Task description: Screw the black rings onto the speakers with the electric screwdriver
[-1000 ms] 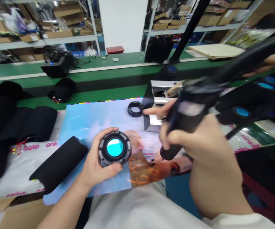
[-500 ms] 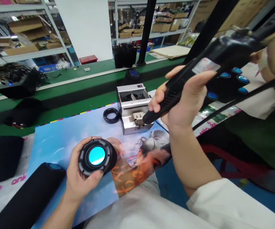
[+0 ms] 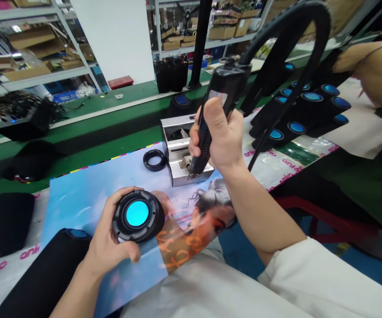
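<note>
My left hand (image 3: 106, 238) grips the end of a black cylindrical speaker (image 3: 156, 212), its black ring and shiny blue round centre facing up at me. My right hand (image 3: 222, 137) is wrapped around a black electric screwdriver (image 3: 205, 132), held steeply with its thick cable looping overhead. The screwdriver's lower end is at the front of a silver screw feeder (image 3: 191, 179); whether the bit touches it I cannot tell. Left of the feeder, a loose black ring (image 3: 154, 160) lies on a printed poster sheet (image 3: 78, 194).
Another black cylinder (image 3: 42, 274) lies at the lower left. Several blue-ended cylinders (image 3: 297, 127) stand at the right near a co-worker's arm (image 3: 366, 62). A green bench (image 3: 125, 137) runs behind the feeder, with a black post (image 3: 201, 44) rising from it.
My right hand has swung the screwdriver more upright and moved left, bringing its lower end closer to the feeder's front. The left hand and speaker have hardly moved. The co-worker's arm has shifted.
</note>
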Action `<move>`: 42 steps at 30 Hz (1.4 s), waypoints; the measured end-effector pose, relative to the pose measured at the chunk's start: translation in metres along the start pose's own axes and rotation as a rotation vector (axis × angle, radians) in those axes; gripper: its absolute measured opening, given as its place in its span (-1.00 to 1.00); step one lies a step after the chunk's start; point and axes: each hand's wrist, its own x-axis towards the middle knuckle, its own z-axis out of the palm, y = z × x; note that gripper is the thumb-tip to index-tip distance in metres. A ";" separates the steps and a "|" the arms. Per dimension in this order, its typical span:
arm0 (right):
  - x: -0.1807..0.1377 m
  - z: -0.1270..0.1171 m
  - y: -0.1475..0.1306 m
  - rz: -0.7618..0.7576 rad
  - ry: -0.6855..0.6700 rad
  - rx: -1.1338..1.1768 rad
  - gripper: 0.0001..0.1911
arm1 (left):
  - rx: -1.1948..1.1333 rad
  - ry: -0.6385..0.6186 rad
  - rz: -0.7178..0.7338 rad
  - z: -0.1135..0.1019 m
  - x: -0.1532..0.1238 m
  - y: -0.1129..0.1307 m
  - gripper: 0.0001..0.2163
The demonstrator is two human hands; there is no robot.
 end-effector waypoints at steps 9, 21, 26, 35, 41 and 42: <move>-0.017 0.003 -0.035 -0.124 0.189 0.021 -0.38 | -0.039 -0.015 -0.019 0.000 0.000 0.000 -0.10; -0.005 0.002 0.003 0.006 0.060 -0.122 -0.21 | -0.093 0.019 -0.002 0.005 -0.001 0.001 -0.21; -0.011 0.001 -0.008 -0.095 0.096 -0.025 -0.29 | -0.086 0.026 0.011 0.005 0.000 0.000 -0.19; -0.002 0.004 -0.005 -0.050 0.091 -0.056 -0.32 | -0.056 0.037 -0.012 0.005 -0.001 0.001 -0.18; -0.010 0.002 -0.008 0.065 0.043 -0.067 -0.34 | -0.041 0.025 -0.043 0.003 -0.003 -0.002 -0.06; -0.015 0.002 -0.011 0.079 0.036 -0.048 -0.35 | -0.026 0.022 -0.051 0.002 -0.003 -0.003 -0.02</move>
